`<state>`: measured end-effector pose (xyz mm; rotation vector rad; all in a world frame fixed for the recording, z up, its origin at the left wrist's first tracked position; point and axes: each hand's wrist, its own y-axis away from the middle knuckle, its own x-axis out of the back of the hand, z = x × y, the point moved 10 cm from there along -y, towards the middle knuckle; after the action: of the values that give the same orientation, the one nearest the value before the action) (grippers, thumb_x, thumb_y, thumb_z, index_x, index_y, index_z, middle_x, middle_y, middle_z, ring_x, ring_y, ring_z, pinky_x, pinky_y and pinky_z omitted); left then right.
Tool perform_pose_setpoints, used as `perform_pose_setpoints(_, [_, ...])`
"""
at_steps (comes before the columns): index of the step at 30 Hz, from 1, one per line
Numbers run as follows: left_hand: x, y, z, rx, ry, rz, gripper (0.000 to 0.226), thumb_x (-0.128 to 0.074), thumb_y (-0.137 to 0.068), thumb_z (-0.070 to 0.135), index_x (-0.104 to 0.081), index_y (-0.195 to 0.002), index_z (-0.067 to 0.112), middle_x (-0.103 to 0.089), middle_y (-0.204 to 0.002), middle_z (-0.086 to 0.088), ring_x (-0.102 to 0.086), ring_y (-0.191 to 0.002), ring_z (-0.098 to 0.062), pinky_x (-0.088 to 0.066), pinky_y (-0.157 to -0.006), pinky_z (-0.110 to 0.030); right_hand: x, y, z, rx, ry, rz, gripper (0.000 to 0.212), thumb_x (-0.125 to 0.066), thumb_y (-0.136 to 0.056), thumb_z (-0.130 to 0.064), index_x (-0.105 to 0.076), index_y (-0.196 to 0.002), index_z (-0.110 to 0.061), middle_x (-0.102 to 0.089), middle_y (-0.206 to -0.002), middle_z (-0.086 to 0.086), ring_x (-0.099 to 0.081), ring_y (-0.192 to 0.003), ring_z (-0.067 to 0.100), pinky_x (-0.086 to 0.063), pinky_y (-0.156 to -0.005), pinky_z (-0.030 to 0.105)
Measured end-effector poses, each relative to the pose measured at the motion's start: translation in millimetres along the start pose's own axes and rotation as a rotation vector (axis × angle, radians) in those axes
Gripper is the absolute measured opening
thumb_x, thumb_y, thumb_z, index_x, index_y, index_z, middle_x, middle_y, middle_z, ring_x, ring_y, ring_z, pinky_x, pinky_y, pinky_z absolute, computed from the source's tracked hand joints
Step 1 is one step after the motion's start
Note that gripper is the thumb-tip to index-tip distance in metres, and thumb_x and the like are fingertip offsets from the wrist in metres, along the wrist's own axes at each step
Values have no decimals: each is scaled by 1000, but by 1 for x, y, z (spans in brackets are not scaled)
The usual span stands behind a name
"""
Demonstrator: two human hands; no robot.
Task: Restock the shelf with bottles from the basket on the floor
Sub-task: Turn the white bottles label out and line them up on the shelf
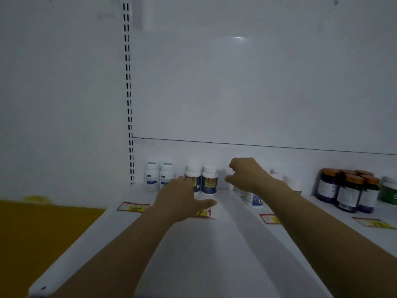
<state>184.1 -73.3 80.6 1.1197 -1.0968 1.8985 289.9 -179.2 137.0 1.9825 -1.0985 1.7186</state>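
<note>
Both forearms (120,244) stretch over the white shelf (214,254) toward the bottles (166,177) at its back.
Left hand (182,198) lies flat, fingers straight and thumb spread, fingertips at a blue-labelled bottle (194,173) that stands upright, cap up, long axis vertical, beside its twin (209,179). Right hand (242,175) hovers with fingers curled; whether they hold anything cannot be told.
</note>
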Motion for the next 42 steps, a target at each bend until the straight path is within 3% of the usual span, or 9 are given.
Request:
perform_pose_setpoints(5, [-34,-1,-15,116,61,-84,93,-58,-62,80,-44,-131,19,-51,-130,0,-50,-115,-16,-44,-93,-28,-30,-24,-11,43,-36,3,37,-50,-94,-17,-48,-128,-3,-52,-130,15,-52,-115,28,-44,-92,32])
perform_pose_setpoints(11, [-67,-4,-26,127,46,-205,117,-48,-63,86,-9,-151,19,-15,-157,2,-17,-143,-14,-19,-114,-34,-58,-45,-9,46,-114,40,43,-46,-98,-24,-39,-135,-4,-45,-132,19,-47,-118,31,-39,-91,33])
perform_pose_setpoints(15, [-76,-7,-31,137,-10,-277,119,-39,-64,89,-7,-151,13,-7,-159,-1,-9,-145,-15,-13,-116,-34,-68,-61,-11,23,-183,31,50,-47,-97,-31,-34,-139,-8,-42,-134,20,-47,-118,34,-41,-91,35])
perform_pose_setpoints(24, [-78,-6,-32,129,-18,-274,118,-37,-65,89,-12,-150,12,-12,-158,-2,-12,-145,-17,-14,-115,-37,-84,-73,-9,-3,-346,105,48,-53,-94,-28,-38,-137,-14,-49,-126,20,-51,-110,33,-38,-79,29])
perform_pose_setpoints(29, [-75,-6,-33,133,2,-260,120,-39,-64,89,-11,-151,12,-11,-159,-3,-11,-145,-17,-14,-115,-38,-75,-67,-7,9,-381,141,48,-57,-91,-27,-44,-135,-12,-52,-127,17,-52,-113,31,-41,-87,32])
perform_pose_setpoints(32, [-71,-7,-34,150,166,-196,119,-46,-55,91,-21,-148,21,-27,-153,1,-29,-138,-17,-29,-112,-39,-56,-58,-5,36,-414,167,49,-60,-90,-29,-47,-134,-13,-55,-129,13,-53,-115,28,-43,-92,33])
perform_pose_setpoints(34, [-59,-9,-36,169,297,-101,106,-53,-54,88,-35,-138,27,-44,-140,6,-45,-125,-14,-40,-103,-37,-40,-51,-2,54,-506,203,47,-63,-88,-30,-50,-131,-16,-57,-124,8,-54,-107,21,-46,-85,26])
perform_pose_setpoints(37, [-34,-10,-33,147,394,26,79,-65,-71,65,-39,-135,27,-47,-134,9,-46,-120,-11,-36,-95,-25,-25,-45,-6,95,-663,190,46,-68,-84,-36,-55,-124,-19,-59,-104,-4,-57,-92,13,-47,-70,15])
perform_pose_setpoints(42, [-22,-11,-23,97,567,26,60,-71,-77,44,-43,-128,27,-52,-108,17,-49,-92,3,-38,-74,-10,-33,-44,-23,133,-766,39,54,-71,-75,-51,-56,-115,-18,-67,-98,4,-68,-87,17,-58,-80,33])
